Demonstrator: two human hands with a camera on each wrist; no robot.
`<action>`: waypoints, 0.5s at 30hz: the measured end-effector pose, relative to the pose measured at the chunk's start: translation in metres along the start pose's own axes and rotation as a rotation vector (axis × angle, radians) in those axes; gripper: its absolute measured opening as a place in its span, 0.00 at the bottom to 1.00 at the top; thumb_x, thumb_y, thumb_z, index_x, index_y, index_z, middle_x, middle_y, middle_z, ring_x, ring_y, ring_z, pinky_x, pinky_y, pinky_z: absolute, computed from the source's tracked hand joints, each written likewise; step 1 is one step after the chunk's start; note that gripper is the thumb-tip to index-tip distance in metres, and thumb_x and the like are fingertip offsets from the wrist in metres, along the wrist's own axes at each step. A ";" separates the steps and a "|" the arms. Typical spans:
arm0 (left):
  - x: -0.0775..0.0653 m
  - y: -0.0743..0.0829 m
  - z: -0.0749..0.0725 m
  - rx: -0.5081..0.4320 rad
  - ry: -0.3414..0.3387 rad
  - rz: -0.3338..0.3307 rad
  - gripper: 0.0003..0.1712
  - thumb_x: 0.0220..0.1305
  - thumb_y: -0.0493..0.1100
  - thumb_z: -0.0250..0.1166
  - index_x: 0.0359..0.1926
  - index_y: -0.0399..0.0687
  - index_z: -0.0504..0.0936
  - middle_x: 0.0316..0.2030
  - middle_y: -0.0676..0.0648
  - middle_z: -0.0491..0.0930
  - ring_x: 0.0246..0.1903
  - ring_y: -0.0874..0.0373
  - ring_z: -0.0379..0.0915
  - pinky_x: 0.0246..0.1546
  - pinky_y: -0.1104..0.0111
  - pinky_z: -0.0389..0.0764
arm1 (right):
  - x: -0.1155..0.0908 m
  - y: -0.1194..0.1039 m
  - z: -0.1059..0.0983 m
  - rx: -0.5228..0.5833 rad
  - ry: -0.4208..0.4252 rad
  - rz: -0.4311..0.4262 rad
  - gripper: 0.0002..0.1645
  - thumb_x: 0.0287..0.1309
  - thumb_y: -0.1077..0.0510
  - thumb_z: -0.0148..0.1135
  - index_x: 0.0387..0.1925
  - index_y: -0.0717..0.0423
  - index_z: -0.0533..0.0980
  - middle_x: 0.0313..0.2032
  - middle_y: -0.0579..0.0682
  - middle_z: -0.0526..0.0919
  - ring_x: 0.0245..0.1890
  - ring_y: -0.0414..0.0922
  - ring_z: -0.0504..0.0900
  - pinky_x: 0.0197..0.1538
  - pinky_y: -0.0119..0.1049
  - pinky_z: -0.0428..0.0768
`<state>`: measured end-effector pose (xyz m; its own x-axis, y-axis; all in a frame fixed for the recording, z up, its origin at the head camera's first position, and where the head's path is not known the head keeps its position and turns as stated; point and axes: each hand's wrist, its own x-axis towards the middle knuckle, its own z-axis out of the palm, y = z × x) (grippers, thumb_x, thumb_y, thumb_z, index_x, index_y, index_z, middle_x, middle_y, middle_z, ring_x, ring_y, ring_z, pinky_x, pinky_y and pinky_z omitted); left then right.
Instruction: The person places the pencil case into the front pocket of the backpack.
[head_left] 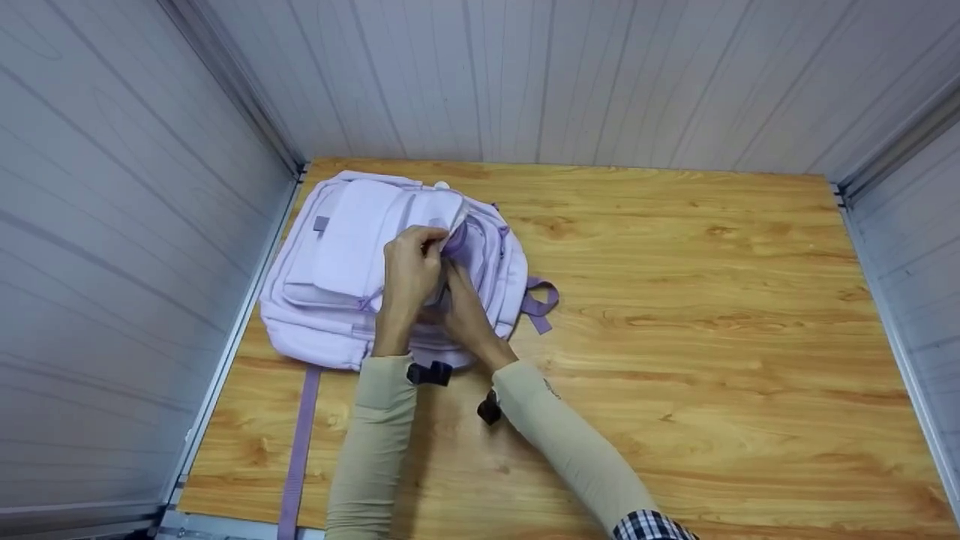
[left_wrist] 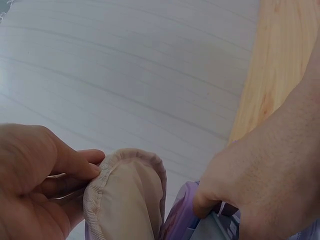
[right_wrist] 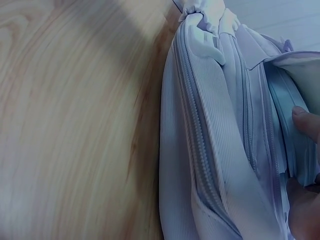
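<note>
A pale lilac backpack (head_left: pixel 349 247) lies on the wooden table at the left, its front pocket gaping. My left hand (head_left: pixel 411 270) pinches the rim of the pocket's flap (left_wrist: pixel 127 195), whose beige lining shows in the left wrist view. Reaching into that pocket, my right hand (head_left: pixel 466 307) grips a flat blue-grey item (right_wrist: pixel 292 120) between thumb and fingers. In the left wrist view, a purple edge (left_wrist: pixel 182 210) shows beside the right fingers. The item's lower part and some fingertips are hidden inside the pocket.
A purple strap (head_left: pixel 300 450) runs from the bag over the table's front edge. Another strap loop (head_left: pixel 540 300) sticks out at the bag's right. Pale panel walls (head_left: pixel 525 82) enclose the wooden table (head_left: pixel 712 337) at the back and both sides.
</note>
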<state>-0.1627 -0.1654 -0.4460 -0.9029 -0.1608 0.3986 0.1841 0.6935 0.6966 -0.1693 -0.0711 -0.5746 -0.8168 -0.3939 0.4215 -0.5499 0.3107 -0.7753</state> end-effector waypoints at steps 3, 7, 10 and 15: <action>0.001 0.001 0.000 0.000 -0.001 0.005 0.08 0.59 0.31 0.62 0.37 0.37 0.87 0.37 0.41 0.86 0.42 0.50 0.82 0.46 0.62 0.79 | 0.001 0.000 0.000 0.025 0.004 0.002 0.50 0.52 0.58 0.66 0.69 0.73 0.51 0.70 0.68 0.54 0.71 0.60 0.54 0.74 0.43 0.52; 0.000 0.000 -0.001 -0.001 -0.006 -0.002 0.08 0.60 0.32 0.62 0.38 0.38 0.87 0.37 0.41 0.86 0.43 0.49 0.82 0.48 0.62 0.79 | 0.002 0.001 0.002 0.021 0.003 0.001 0.53 0.52 0.54 0.69 0.70 0.72 0.51 0.70 0.68 0.55 0.71 0.59 0.54 0.74 0.42 0.52; 0.000 0.000 -0.001 -0.004 -0.008 -0.009 0.09 0.60 0.31 0.62 0.38 0.38 0.87 0.37 0.41 0.86 0.43 0.49 0.82 0.48 0.62 0.79 | 0.002 0.001 0.003 0.015 -0.001 0.000 0.55 0.50 0.52 0.71 0.70 0.70 0.51 0.70 0.68 0.55 0.71 0.58 0.55 0.74 0.41 0.52; 0.000 -0.001 0.000 -0.006 -0.010 -0.010 0.09 0.60 0.31 0.61 0.38 0.38 0.87 0.37 0.41 0.86 0.43 0.49 0.82 0.47 0.62 0.79 | 0.002 0.001 0.002 0.000 -0.003 -0.009 0.55 0.49 0.53 0.71 0.69 0.71 0.52 0.68 0.68 0.57 0.70 0.59 0.57 0.73 0.42 0.54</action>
<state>-0.1627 -0.1664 -0.4467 -0.9085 -0.1604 0.3858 0.1776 0.6877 0.7040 -0.1710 -0.0731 -0.5758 -0.8114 -0.3993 0.4269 -0.5571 0.3072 -0.7715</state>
